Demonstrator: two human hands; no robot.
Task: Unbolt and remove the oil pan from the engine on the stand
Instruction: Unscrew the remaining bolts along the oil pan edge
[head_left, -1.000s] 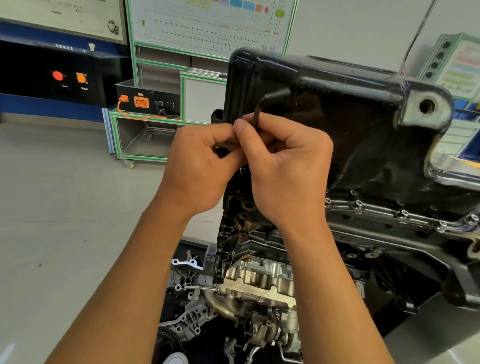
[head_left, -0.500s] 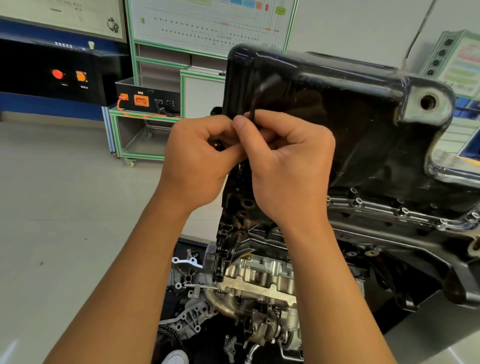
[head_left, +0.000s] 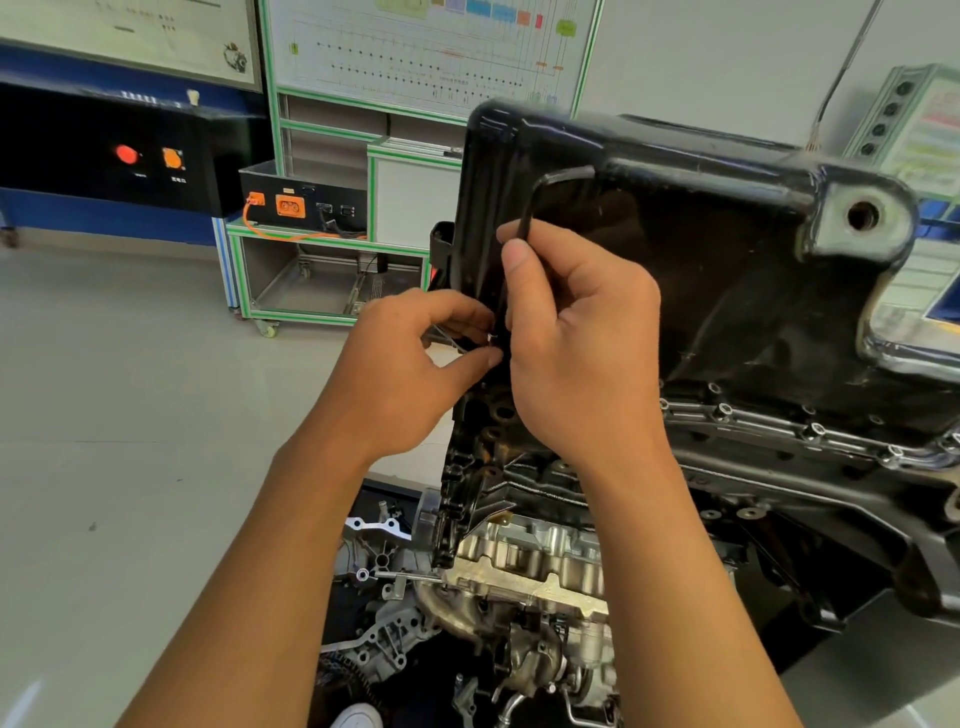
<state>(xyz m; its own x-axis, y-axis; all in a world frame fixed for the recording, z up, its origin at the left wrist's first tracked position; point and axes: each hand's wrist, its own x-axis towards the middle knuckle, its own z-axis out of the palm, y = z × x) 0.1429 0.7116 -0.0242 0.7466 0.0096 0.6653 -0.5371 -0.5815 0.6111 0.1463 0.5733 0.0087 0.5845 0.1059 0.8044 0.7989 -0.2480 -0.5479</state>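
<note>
The black oil pan (head_left: 701, 270) sits on top of the upturned engine (head_left: 519, 582), with a row of bolts (head_left: 815, 430) along its right flange. My right hand (head_left: 576, 343) grips the shaft of a black L-shaped hex key (head_left: 545, 192) that stands upright at the pan's left edge, its short arm bent to the right above my fingers. My left hand (head_left: 410, 374) pinches a small bright part, apparently a bolt (head_left: 491, 339), at the key's lower end. The key's tip is hidden behind my fingers.
A green-framed wheeled cart (head_left: 311, 249) with a black and orange box stands on the grey floor behind. A black console with red and orange lights (head_left: 150, 156) is at the far left. Loose engine parts (head_left: 379, 634) lie below the engine.
My left hand has dropped and drawn a little left, apart from my right hand. More of the hex key shows above my right hand, and its short arm now points right.
</note>
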